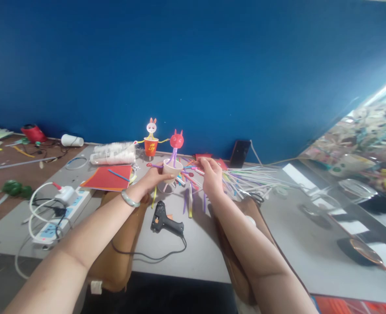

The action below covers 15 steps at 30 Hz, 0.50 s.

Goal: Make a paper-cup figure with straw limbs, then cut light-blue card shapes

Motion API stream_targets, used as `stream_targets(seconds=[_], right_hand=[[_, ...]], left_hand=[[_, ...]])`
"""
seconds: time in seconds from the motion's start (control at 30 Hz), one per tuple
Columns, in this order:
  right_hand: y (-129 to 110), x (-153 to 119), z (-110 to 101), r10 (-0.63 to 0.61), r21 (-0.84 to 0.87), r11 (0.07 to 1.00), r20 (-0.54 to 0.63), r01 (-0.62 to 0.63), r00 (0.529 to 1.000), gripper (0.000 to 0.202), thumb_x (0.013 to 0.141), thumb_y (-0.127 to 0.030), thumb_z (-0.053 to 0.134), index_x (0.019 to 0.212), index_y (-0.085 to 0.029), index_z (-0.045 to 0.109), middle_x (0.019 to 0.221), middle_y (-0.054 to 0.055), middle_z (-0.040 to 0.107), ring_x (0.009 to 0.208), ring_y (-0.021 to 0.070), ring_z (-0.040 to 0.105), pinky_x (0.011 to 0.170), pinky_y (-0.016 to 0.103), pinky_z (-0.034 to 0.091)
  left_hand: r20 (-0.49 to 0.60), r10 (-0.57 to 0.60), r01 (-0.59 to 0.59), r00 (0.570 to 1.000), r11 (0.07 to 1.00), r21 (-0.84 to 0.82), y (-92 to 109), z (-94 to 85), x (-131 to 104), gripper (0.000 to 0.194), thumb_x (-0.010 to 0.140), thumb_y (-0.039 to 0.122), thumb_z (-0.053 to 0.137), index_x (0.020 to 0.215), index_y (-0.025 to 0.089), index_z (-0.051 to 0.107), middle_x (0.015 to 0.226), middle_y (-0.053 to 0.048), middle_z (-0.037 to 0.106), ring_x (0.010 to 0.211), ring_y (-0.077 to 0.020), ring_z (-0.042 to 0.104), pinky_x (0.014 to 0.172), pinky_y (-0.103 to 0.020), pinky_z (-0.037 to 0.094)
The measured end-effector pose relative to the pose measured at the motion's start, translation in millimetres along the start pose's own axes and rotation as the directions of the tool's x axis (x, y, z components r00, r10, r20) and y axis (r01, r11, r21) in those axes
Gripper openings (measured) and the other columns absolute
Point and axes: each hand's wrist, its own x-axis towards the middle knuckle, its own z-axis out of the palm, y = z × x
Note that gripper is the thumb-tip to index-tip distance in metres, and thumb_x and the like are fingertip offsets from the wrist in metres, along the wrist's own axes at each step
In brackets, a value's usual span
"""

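Observation:
My left hand (pixel 155 178) is closed round a white paper cup (pixel 176 172). Purple pipe cleaners (pixel 174 156) rise out of the cup and carry a red head (pixel 176 140) with two pointed ears. From the cup's left side sticks a purple arm with a small looped end (pixel 149 165). My right hand (pixel 213 176) is to the right of the cup with its fingertips pressed together; what is between them is too small to make out. Behind the cup stands a red paper-cup figure (pixel 150 147) with a white rabbit head. A black glue gun (pixel 165 221) lies in front.
Loose pipe cleaners (pixel 251 179) spread across the table to the right. Stacked cups (pixel 114 153) and red sheets (pixel 109 178) lie left, beyond a power strip (pixel 65 216). A dark phone-like slab (pixel 239 152) leans on the blue wall (pixel 193 78). Scissors (pixel 254 197) lie by my right forearm.

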Motion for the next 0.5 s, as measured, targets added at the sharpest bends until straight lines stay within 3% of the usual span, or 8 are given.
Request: stream_targets(seconds=[0.5], right_hand=[[3.3,1.6,1.4,0.016,0.044,0.999,0.008,-0.016,1.000,0.019,0.077,-0.038,0.064,0.073,-0.020,0.066,0.071,0.002,0.072,0.072,0.0161,0.064,0.079,0.033,0.049]], left_hand=[[0.002,-0.013,0.013,1.000,0.998,0.066,-3.2,-5.6,4.2,0.057,0.064,0.027,0.083,0.115,0.012,0.064,0.113,-0.016,0.071,0.106,-0.0289,0.066,0.094,-0.044,0.050]])
